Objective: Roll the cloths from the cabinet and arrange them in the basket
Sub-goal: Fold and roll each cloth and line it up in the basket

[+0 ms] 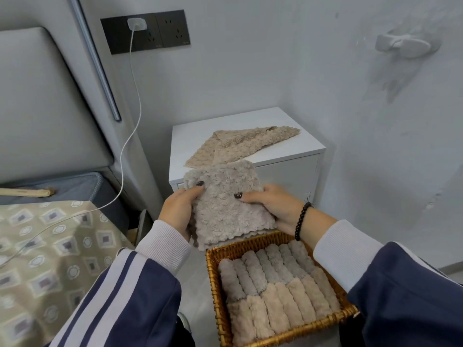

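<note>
- We cannot see the fingers of either hand behind the grey cloth (pixel 225 204); only the thumbs and the backs of the hands show.
- The near corner of the basket (pixel 213 279) is cut off by the bottom of the view, and both sleeves hide parts of its side rims.
- The front of the white cabinet (pixel 290 171) is partly hidden by the cloth and the hands, so we cannot make out its drawers or doors.
- The cabinet stands in a corner of grey walls, beside a bed (pixel 45 246) with a patterned cover.
- A dark socket panel (pixel 162 31) on the wall holds a white charger (pixel 136 23), and its cable (pixel 125 151) trails down onto the bed.
- A white hook (pixel 406 46) is fixed on the right wall.
- A beige cloth (pixel 240 144) lies spread and unrolled on the cabinet's top, running from its front left edge toward the back right.
- Our left hand (pixel 179 209) grips the left edge of the grey cloth, thumb on the front.
- Our right hand (pixel 273 209), with a dark bead bracelet (pixel 302 221) at the wrist, grips the right edge likewise.
- The grey cloth is fluffy and folded flat, held upright in the air in front of the cabinet, its lower edge just above the far rim of the basket.
- In the wicker basket, rolled cloths lie side by side in two rows: grey rolls (pixel 263 269) in the far row, beige rolls (pixel 283 306) in the near one.
</note>
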Action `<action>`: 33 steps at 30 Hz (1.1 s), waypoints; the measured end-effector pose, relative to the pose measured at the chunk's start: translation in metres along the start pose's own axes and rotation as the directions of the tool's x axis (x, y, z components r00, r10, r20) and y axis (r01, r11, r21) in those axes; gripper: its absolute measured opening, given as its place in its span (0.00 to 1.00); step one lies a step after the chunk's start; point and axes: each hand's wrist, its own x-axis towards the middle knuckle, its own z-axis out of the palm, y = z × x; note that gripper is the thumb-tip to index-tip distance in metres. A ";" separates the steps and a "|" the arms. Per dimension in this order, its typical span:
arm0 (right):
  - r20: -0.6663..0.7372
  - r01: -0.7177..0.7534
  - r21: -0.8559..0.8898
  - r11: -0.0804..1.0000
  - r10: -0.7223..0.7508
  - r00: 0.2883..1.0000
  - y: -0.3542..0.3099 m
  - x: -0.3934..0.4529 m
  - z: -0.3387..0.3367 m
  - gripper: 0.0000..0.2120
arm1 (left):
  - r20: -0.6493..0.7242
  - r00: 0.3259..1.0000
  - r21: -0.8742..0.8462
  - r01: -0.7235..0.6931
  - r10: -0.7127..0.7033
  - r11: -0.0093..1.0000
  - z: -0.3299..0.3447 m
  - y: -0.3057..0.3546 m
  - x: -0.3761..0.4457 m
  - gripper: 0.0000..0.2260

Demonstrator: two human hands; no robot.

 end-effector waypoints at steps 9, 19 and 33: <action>-0.105 0.134 -0.905 0.403 -0.517 0.849 0.007 -0.006 0.013 0.13 | -0.095 0.995 0.353 0.000 0.036 0.936 -0.004 -0.035 0.008 0.12; 0.091 0.290 -0.880 0.377 -0.464 0.881 0.022 -0.013 0.036 0.23 | -0.093 0.987 0.493 -0.069 0.131 0.867 0.009 -0.037 0.021 0.08; -0.108 -0.094 -0.611 0.786 0.036 0.994 0.052 0.026 0.010 0.42 | 0.025 0.976 0.191 0.208 -0.217 0.959 -0.001 -0.058 0.034 0.14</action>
